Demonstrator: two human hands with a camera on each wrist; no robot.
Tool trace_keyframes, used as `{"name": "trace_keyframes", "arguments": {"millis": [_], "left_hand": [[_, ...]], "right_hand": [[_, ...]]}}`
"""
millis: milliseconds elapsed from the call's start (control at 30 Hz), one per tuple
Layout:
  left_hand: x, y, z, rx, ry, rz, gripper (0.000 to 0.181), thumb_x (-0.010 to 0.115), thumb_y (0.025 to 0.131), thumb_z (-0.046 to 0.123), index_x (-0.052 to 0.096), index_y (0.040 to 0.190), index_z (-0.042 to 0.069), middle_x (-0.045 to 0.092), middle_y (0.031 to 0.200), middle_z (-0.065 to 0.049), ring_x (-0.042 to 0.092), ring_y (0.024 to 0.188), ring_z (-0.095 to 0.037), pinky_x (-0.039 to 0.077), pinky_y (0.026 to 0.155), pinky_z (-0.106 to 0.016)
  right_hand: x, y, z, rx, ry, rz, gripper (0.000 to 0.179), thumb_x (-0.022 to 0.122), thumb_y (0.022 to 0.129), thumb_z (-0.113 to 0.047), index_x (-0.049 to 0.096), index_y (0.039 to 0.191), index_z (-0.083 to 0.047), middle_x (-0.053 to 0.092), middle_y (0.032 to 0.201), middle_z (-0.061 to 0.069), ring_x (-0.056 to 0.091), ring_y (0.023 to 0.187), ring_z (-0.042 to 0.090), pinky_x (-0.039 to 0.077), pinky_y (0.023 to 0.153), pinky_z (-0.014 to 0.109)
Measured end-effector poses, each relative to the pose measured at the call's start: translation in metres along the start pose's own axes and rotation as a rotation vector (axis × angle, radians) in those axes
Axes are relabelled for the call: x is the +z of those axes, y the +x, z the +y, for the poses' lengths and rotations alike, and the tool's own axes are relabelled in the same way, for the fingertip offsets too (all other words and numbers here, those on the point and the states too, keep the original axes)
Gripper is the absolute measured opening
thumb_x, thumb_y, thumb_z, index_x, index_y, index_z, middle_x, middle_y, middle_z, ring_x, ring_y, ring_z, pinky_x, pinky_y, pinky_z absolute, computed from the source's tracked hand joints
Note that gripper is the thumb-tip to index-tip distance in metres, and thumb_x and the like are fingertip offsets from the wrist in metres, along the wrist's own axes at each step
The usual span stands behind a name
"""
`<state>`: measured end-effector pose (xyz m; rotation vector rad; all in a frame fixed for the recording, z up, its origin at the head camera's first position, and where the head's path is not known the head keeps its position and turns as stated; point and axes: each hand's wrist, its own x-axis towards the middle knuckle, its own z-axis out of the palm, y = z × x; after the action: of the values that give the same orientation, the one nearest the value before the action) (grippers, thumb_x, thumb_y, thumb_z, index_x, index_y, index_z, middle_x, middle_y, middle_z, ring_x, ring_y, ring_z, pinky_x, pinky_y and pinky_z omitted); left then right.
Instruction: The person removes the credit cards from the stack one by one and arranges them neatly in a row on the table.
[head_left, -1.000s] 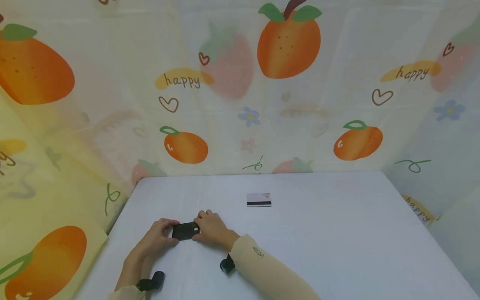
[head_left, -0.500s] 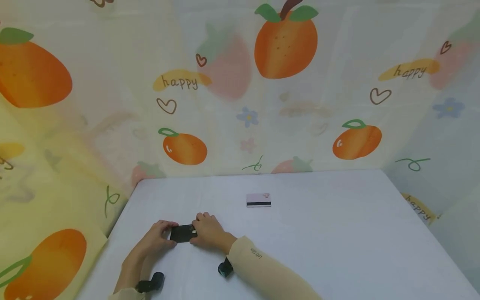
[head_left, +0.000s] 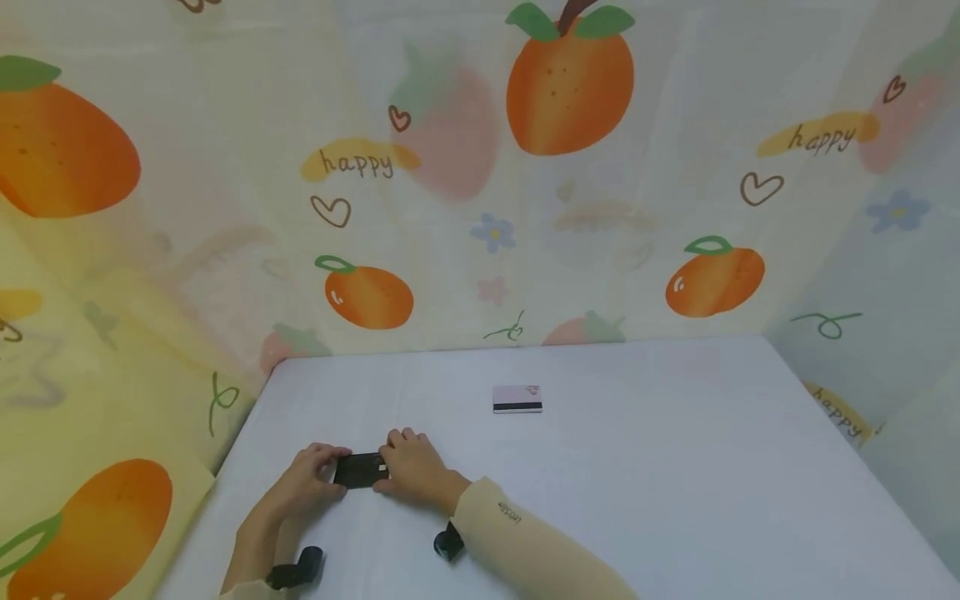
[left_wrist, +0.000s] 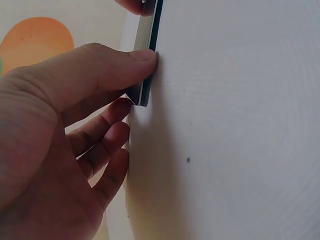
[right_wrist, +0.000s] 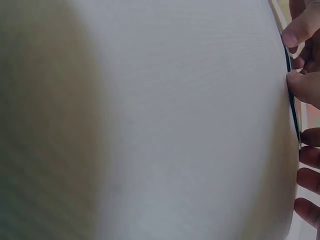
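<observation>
A flat black card-sized piece [head_left: 357, 471] with a small pale square near its right end lies low over the white table, between both hands. My left hand [head_left: 303, 482] pinches its left end, thumb at the near edge and fingers at the far one. At the opposite end, my right hand [head_left: 414, 467] grips it the same way, covering that corner. In the left wrist view the black piece [left_wrist: 145, 82] shows a silvery side and a dark lower edge under the thumb [left_wrist: 142, 57]. Only its thin dark edge shows in the right wrist view.
A pale bank card [head_left: 517, 399] with a black magnetic stripe lies on the white table [head_left: 637, 467], farther back and to the right. Behind stands a fruit-patterned cloth [head_left: 450, 250]. Each wrist wears a small black camera [head_left: 298, 569].
Both hands have shifted slightly left and nearer together with the black piece between them. Their hold on its ends looks the same. The bank card has stayed in place.
</observation>
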<state>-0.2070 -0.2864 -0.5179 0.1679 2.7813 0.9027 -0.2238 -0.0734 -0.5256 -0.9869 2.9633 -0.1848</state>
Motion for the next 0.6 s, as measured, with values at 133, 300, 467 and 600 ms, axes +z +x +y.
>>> {"name": "trace_keyframes", "arguments": {"millis": [133,300,467,600], "left_hand": [[0.0011,-0.0007,0.0004,0.004,0.02,0.007,0.054,0.079,0.071,0.007,0.063,0.123,0.006,0.056,0.12,-0.016,0.047,0.114,-0.034,0.042,0.092,-0.055],[0.0031,-0.0013,-0.0002,0.019,0.061,0.027,0.056,0.078,0.071,0.008,0.062,0.124,0.005,0.055,0.123,-0.019,0.047,0.115,-0.038,0.044,0.091,-0.057],[0.0048,-0.0024,-0.0002,-0.007,0.065,0.033,0.058,0.078,0.072,0.008,0.06,0.127,0.006,0.054,0.127,-0.021,0.046,0.118,-0.04,0.043,0.094,-0.06],[0.0044,-0.0027,0.0038,-0.018,0.079,0.029,0.059,0.079,0.072,0.01,0.06,0.127,0.007,0.053,0.128,-0.02,0.046,0.119,-0.04,0.042,0.095,-0.062]], "right_hand": [[-0.0002,-0.0009,0.0,-0.001,0.006,0.001,0.052,0.062,0.086,-0.059,0.064,0.121,-0.021,0.058,0.112,-0.006,0.05,0.099,0.01,0.044,0.087,0.024],[0.0017,-0.0007,0.0005,-0.006,0.016,0.013,0.053,0.063,0.086,-0.059,0.064,0.123,-0.02,0.058,0.112,-0.006,0.05,0.099,0.01,0.044,0.088,0.024],[0.0015,-0.0013,0.0022,-0.026,0.026,0.018,0.054,0.063,0.087,-0.058,0.063,0.124,-0.019,0.059,0.112,-0.005,0.05,0.098,0.01,0.044,0.086,0.023],[-0.0029,-0.0032,0.0059,-0.033,0.071,0.0,0.055,0.065,0.087,-0.054,0.061,0.128,-0.017,0.059,0.112,-0.004,0.05,0.098,0.01,0.044,0.086,0.023]]}}
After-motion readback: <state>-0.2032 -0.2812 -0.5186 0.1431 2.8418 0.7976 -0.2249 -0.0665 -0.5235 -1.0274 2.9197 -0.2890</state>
